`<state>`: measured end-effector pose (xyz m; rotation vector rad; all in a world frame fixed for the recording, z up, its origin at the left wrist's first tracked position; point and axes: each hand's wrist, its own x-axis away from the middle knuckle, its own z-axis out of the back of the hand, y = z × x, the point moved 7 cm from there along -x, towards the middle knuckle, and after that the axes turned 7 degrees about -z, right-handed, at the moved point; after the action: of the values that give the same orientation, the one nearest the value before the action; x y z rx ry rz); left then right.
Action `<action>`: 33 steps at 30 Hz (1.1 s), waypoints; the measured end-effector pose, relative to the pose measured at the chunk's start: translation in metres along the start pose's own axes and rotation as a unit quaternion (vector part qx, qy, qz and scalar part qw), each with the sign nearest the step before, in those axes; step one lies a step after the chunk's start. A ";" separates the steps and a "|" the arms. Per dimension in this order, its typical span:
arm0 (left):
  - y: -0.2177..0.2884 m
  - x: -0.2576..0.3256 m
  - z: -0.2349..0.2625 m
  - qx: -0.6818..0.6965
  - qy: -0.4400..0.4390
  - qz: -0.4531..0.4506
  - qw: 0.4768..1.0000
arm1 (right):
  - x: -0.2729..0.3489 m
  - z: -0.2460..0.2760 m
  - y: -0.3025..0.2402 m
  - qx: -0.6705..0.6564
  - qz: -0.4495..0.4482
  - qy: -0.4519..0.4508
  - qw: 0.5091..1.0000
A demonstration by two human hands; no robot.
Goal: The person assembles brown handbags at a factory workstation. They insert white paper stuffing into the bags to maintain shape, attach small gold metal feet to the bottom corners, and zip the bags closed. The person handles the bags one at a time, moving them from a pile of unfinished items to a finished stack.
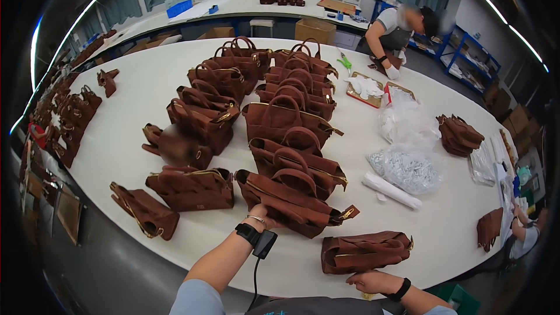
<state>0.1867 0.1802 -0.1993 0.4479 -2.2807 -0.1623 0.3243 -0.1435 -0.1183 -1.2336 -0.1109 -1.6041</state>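
My left hand point(263, 216) grips the near side of a brown leather handbag point(286, 195) at the front of the middle row, its fingertips partly hidden against the leather. That bag has an upright handle and a gold zip whose tab sticks out at the right end. To its right, a smaller-looking brown bag point(364, 252) lies on the white table with its gold zip showing. Just in front of this bag, at the table's near edge, is my right hand point(373, 282), fingers curled together. Whatever they may hold is hidden. A small yellowish thing point(367, 296) shows beneath it.
Several brown handbags point(289, 118) stand in rows on the table point(105, 140). At right are a clear bag of small pieces point(408, 166), a white roll point(392, 191) and trays point(366, 90). A co-worker point(396, 32) bends over the far side; another person point(528, 233) is at right.
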 end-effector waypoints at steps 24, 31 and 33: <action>0.172 -0.223 -0.168 -0.078 0.018 -0.060 0.995 | 0.002 0.031 0.000 -0.028 0.020 0.185 0.982; 0.164 -0.215 -0.127 -0.252 0.097 -0.227 0.936 | 0.008 0.041 -0.009 -0.034 0.030 0.242 0.969; 0.158 -0.202 -0.104 -0.255 0.118 -0.257 0.925 | 0.010 0.052 -0.016 -0.036 0.040 0.270 0.961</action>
<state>0.3471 0.4037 -0.2278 0.7292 -1.7489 -0.8932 0.3467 -0.1113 -0.0795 -0.8027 0.3414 -1.8289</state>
